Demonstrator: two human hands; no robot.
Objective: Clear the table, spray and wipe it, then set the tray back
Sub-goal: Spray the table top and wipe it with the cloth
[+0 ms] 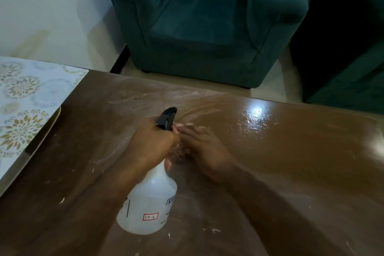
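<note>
My left hand [153, 143] grips the neck of a translucent white spray bottle [149, 203] with a black trigger head [167, 117], held tilted over the brown wooden table [291, 162]. The nozzle points away from me toward the far edge. My right hand [204, 149] is just right of the trigger, fingers extended and blurred, touching or nearly touching the bottle's neck. The tabletop is dusty with whitish smears and small white flecks, and a wet shiny patch [257, 116] lies at the far right. A floral-patterned tray [22, 110] rests at the left.
A teal armchair [207, 27] stands beyond the table's far edge on a pale floor. Another dark green seat [353, 81] is at the right. A white wall lies at the far left.
</note>
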